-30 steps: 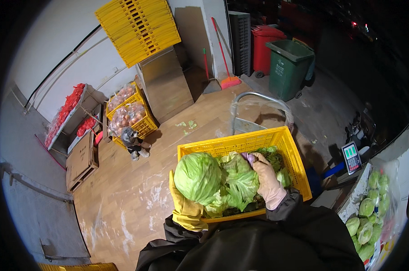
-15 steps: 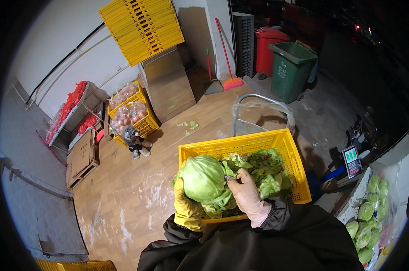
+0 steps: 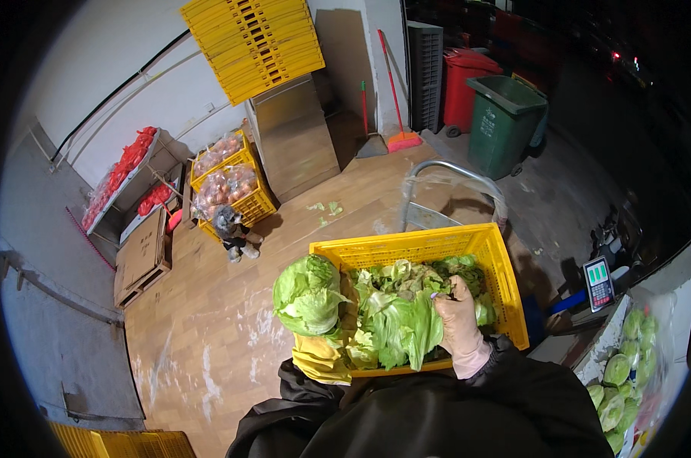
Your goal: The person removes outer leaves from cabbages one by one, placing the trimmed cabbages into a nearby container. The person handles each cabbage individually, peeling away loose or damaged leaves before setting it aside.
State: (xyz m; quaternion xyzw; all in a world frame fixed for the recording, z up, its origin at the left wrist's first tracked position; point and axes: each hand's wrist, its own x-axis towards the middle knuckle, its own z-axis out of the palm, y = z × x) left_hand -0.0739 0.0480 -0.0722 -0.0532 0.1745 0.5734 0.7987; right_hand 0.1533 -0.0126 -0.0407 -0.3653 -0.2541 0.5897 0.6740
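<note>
My left hand point(image 3: 320, 357), in a yellow glove, is closed around a pale green lettuce head point(image 3: 307, 295) at the left end of a yellow crate. My right hand point(image 3: 461, 324), in a pale pinkish glove, is over the crate's right part with its fingers pinched on a large loose lettuce leaf point(image 3: 402, 324), which hangs down between the hands. Something small and purple shows at those fingertips, too small to name. Below, the yellow crate point(image 3: 513, 294) contains a heap of torn and wilted leaves point(image 3: 395, 275).
Beyond the crate rises a metal trolley handle point(image 3: 452, 165). A small grey dog point(image 3: 229, 225) sits by crates of bagged onions point(image 3: 227, 187). Wrapped lettuces point(image 3: 616, 370) and a scale display point(image 3: 599, 282) are at the right. Green point(image 3: 502, 126) and red point(image 3: 467, 84) bins stand far right.
The right hand has moved right, drawing a large leaf away from the lettuce head. The left hand has turned the head and shifted it slightly left and up.
</note>
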